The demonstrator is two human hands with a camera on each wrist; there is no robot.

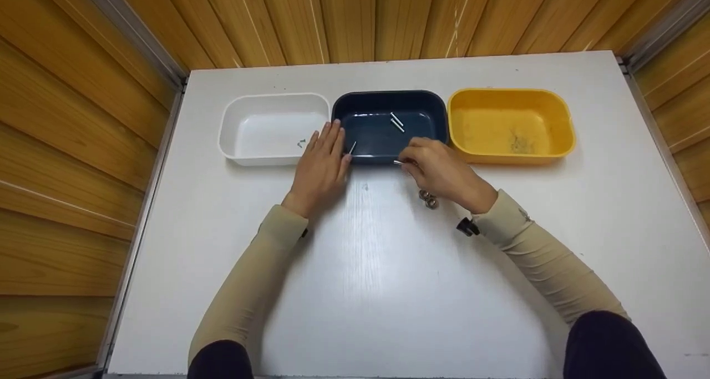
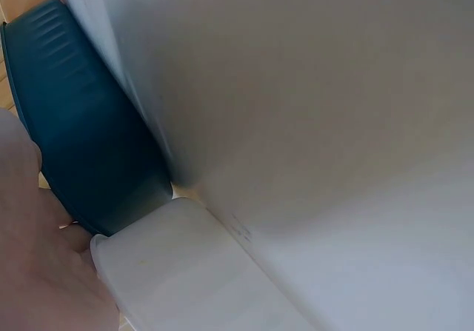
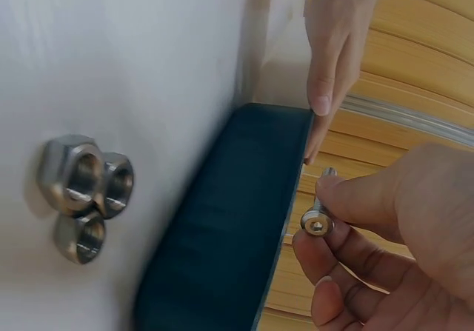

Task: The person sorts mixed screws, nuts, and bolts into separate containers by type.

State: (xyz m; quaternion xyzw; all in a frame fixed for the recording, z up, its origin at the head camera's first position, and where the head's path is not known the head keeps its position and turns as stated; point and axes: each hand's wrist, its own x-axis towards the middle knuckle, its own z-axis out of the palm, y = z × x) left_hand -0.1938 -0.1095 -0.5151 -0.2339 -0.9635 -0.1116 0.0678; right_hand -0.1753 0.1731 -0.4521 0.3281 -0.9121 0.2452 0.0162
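My right hand (image 1: 444,168) pinches a silver socket-head bolt (image 3: 318,220) between thumb and fingers at the front rim of the dark blue bin (image 1: 383,160). The hex recess in its head shows in the right wrist view. Straight fingers of my left hand (image 1: 321,165) lie over the adjoining corners of the white bin (image 1: 260,161) and the blue one. Two bolts (image 1: 397,125) lie on the blue bin's floor, and another bolt (image 1: 353,147) is close to the left thumb. Three hex nuts (image 3: 80,177) sit together on the table, below the right hand in the head view.
To the right of the blue bin stands a yellow bin (image 1: 513,158) with dark marks on its floor. All three bins stand side by side on the white table (image 1: 355,290). Wood-look panels (image 1: 349,21) rise behind and at both sides.
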